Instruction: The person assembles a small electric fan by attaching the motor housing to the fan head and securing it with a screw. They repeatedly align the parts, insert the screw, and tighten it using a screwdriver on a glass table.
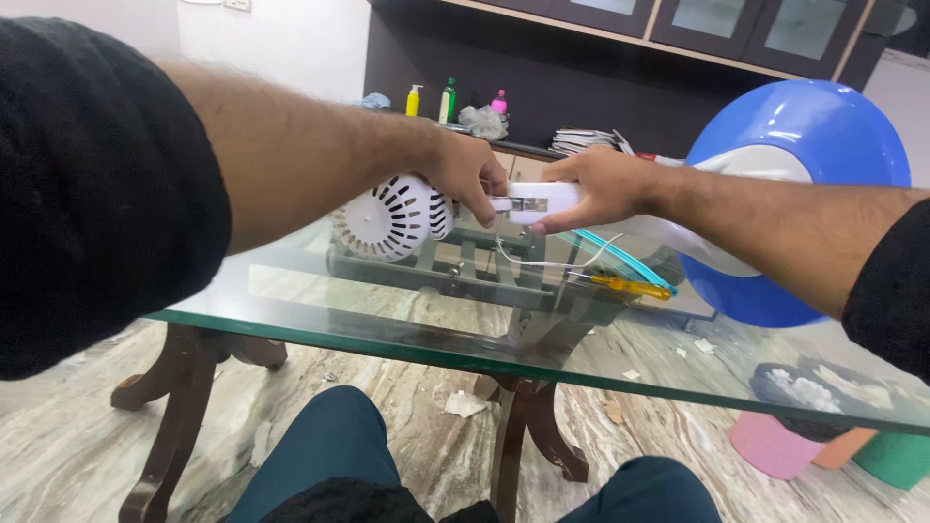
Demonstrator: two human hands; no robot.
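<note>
Both hands meet over the glass surface (387, 339) on a white fan body. The left hand (470, 174) curls its fingers down over the narrow white neck (528, 200), just beside the round vented motor housing (387, 218) that lies under its wrist. The right hand (605, 189) is closed around the same neck from the other side, with the blue fan guard (823, 126) behind its forearm. Below the right hand a yellow-handled screwdriver (630, 287) rests on the surface. Far below the right forearm, on the floor, a dark-lined bin (804, 397) holds white scraps.
</note>
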